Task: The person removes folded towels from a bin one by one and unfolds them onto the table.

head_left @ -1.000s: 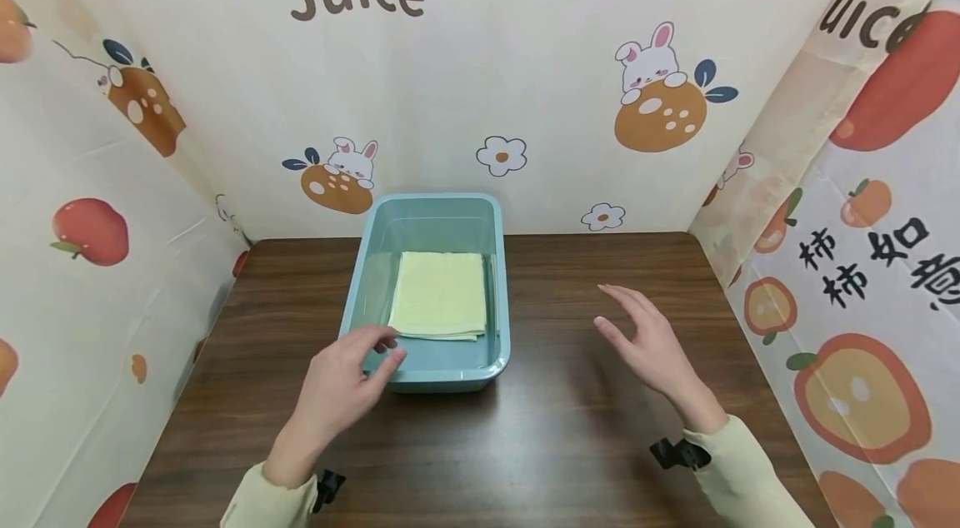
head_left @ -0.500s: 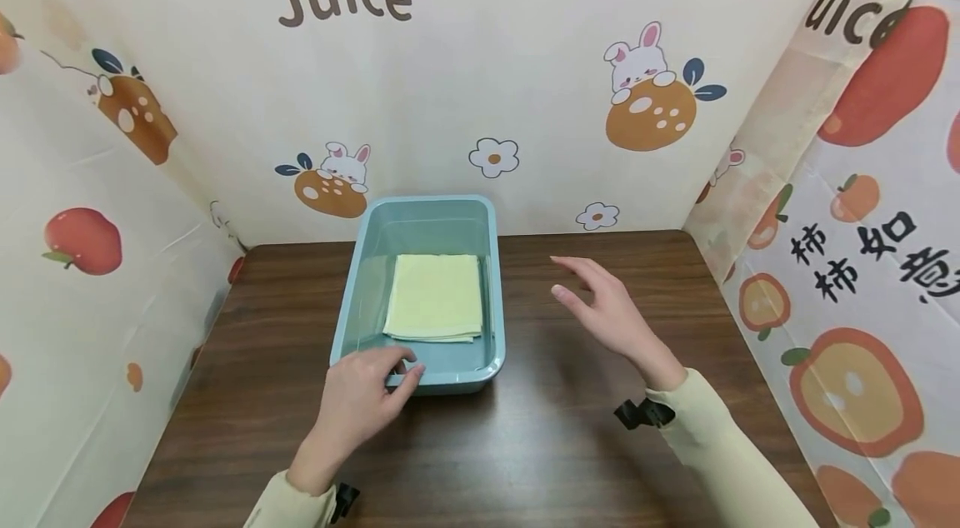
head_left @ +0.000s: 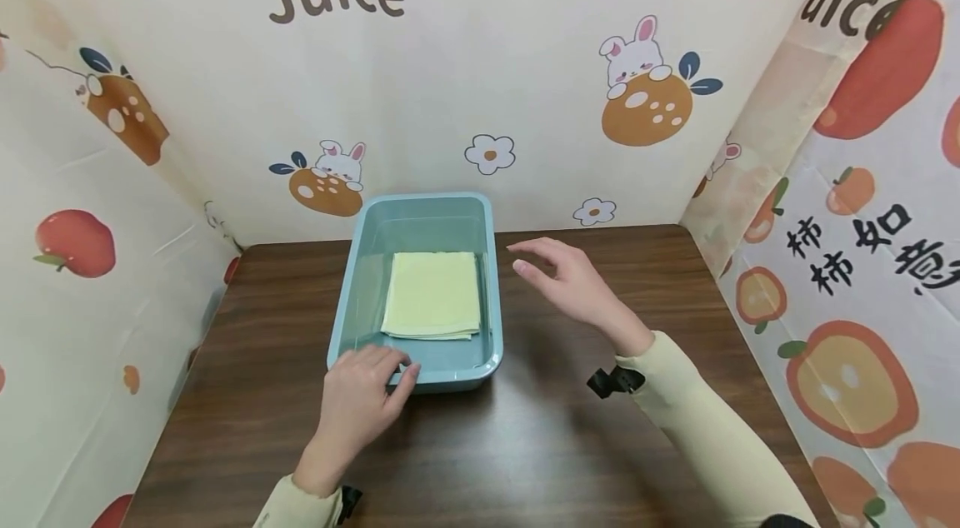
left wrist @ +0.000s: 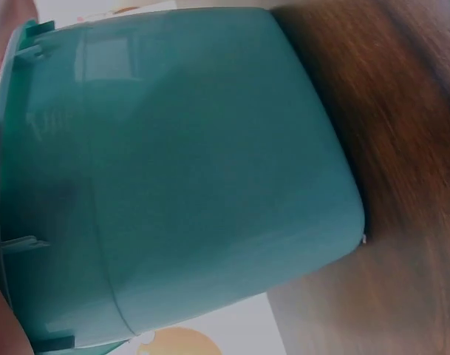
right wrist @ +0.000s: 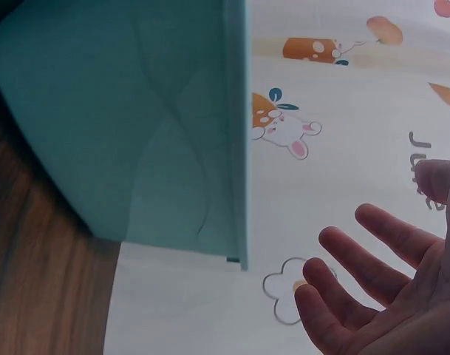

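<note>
A blue-green plastic bin [head_left: 442,370] stands on the table near the back wall. Inside it lies a stack of folded pale yellow cloths [head_left: 431,295]. My left hand [head_left: 360,395] holds the bin's near-left rim, fingers curled over the edge and thumb at the front side. To the right of the bin, my right hand [head_left: 573,282] hovers with fingers spread and nothing in them, fingertips close to the right rim. The left wrist view shows the bin's outer wall [left wrist: 210,163]. In the right wrist view the bin's side [right wrist: 158,133] stands beside my open right hand [right wrist: 380,288].
Brown wood-grain table [head_left: 525,461] lies under the bin. Behind it hangs a printed curtain [head_left: 450,53], and a second printed sheet [head_left: 847,261] borders the right side. A similar printed cloth [head_left: 112,328] runs along the left.
My right hand has moved left and forward toward the bin's right rim. My left hand has come down and right onto the near rim. The bin and cloths stay in place.
</note>
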A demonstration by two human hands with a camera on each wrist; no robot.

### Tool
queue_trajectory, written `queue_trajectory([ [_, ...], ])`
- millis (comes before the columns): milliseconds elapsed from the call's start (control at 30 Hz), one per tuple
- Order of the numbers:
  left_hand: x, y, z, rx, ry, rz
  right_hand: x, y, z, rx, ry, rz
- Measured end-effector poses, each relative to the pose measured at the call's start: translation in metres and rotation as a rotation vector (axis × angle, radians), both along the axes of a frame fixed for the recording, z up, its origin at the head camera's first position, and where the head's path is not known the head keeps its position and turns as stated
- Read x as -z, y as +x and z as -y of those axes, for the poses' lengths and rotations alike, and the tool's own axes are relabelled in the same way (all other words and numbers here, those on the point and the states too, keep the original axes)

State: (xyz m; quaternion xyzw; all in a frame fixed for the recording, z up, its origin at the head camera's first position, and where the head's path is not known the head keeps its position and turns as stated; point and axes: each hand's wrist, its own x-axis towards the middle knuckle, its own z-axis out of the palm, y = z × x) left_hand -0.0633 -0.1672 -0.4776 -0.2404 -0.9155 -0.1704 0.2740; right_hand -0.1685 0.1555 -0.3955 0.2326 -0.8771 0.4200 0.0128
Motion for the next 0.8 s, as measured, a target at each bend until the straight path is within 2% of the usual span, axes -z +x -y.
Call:
queue_trajectory([
  [167,0.001,0.000,0.000,-0.021,-0.003,-0.034,-0.010,-0.013,0.018,-0.024,-0.003,0.036],
  [467,0.003,0.000,-0.001,-0.018,0.004,-0.034,-0.020,-0.040,0.055,-0.088,0.027,0.109],
  [800,0.002,0.000,-0.002,-0.033,-0.003,-0.037,-0.017,-0.072,0.100,-0.092,0.084,0.172],
])
